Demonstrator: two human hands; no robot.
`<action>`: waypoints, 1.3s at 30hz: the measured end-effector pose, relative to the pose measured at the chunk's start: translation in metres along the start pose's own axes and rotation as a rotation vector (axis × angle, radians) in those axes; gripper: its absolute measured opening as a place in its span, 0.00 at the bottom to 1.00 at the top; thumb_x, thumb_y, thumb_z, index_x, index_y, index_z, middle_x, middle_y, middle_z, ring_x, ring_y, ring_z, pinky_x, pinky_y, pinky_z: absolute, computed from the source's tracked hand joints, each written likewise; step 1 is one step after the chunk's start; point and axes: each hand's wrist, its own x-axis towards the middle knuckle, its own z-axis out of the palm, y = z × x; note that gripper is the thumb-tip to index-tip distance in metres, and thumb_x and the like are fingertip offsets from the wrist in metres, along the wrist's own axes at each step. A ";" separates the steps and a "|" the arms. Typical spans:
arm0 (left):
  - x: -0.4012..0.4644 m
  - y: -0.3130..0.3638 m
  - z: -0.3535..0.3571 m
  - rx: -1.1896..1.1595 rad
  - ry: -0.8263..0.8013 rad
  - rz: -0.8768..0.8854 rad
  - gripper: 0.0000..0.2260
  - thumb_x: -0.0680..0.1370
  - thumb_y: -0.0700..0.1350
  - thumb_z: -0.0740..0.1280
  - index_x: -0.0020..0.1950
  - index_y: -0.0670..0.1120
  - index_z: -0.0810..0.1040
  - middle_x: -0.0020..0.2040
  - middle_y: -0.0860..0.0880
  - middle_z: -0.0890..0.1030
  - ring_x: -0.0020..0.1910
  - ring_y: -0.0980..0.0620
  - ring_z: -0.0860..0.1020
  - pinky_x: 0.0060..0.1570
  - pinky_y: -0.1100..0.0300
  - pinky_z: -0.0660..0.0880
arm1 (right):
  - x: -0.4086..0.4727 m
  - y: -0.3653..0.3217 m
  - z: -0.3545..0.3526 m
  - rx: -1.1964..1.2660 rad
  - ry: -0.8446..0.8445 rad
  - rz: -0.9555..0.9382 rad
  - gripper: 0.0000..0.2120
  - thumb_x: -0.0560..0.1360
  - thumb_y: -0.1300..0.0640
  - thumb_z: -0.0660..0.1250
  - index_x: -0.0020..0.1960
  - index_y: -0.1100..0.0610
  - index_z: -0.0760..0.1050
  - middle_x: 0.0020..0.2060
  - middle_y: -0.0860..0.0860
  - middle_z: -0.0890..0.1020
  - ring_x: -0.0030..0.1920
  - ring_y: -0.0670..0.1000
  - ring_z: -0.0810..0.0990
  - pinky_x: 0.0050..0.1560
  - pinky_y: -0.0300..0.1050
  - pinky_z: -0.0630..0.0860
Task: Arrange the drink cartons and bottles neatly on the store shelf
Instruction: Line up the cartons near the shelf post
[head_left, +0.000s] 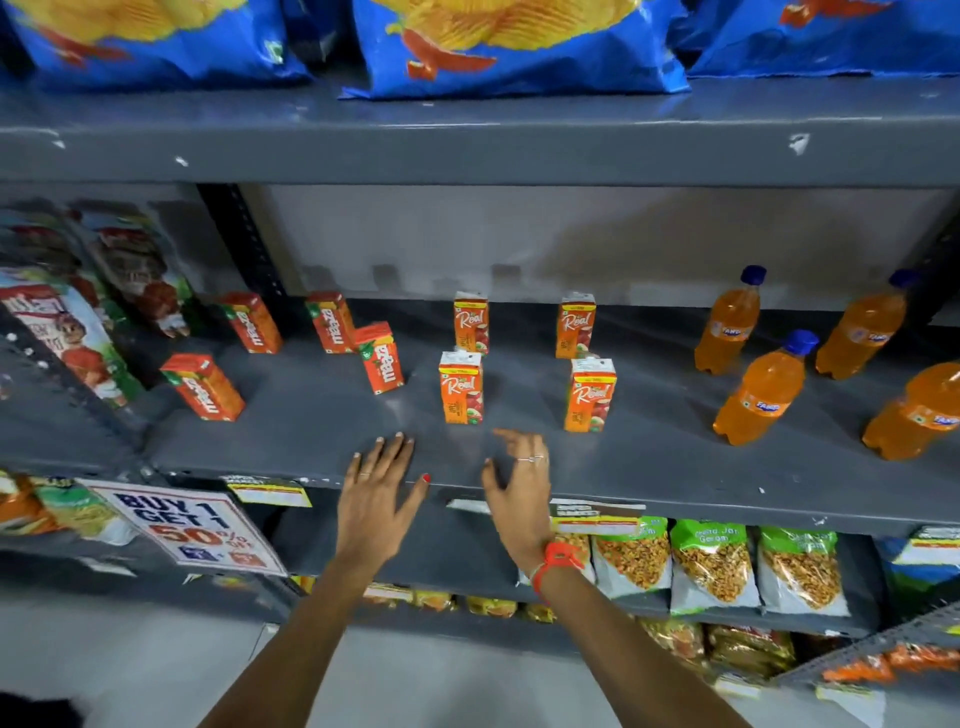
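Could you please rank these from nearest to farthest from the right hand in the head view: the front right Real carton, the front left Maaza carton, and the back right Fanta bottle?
From the right hand:
1. Front right Real carton, just up and right of it.
2. Front left Maaza carton, far left.
3. Back right Fanta bottle, far right at the back.

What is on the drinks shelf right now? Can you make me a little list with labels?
shelf: grey metal store shelf
left group: four red-orange Maaza cartons, nearest one apart from the rest
middle group: four upright orange Real juice cartons, front pair and
right group: four orange Fanta plastic bottles with blue caps, for example
left hand: open, fingers spread, holding nothing
right hand: open, holding nothing, in front of the Real cartons
above: blue chip bags
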 end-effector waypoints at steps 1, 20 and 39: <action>0.002 -0.017 -0.006 0.010 -0.021 0.009 0.36 0.73 0.67 0.39 0.70 0.47 0.64 0.72 0.47 0.66 0.73 0.48 0.60 0.72 0.48 0.53 | 0.003 -0.010 0.015 0.009 -0.042 -0.015 0.16 0.71 0.66 0.65 0.58 0.59 0.72 0.55 0.58 0.75 0.58 0.56 0.73 0.62 0.47 0.70; 0.023 -0.169 -0.030 -0.031 0.025 -0.032 0.29 0.75 0.60 0.52 0.68 0.42 0.67 0.70 0.44 0.70 0.69 0.45 0.67 0.68 0.48 0.62 | 0.107 -0.071 0.160 0.397 -0.249 0.328 0.31 0.70 0.74 0.67 0.69 0.60 0.61 0.58 0.55 0.74 0.58 0.53 0.74 0.49 0.32 0.76; 0.091 -0.150 -0.065 -1.385 -0.064 -0.510 0.22 0.80 0.53 0.47 0.72 0.45 0.59 0.75 0.46 0.60 0.73 0.51 0.59 0.73 0.56 0.54 | 0.067 -0.098 0.203 0.478 -0.314 0.241 0.26 0.73 0.67 0.68 0.69 0.61 0.64 0.62 0.57 0.75 0.62 0.51 0.74 0.57 0.33 0.74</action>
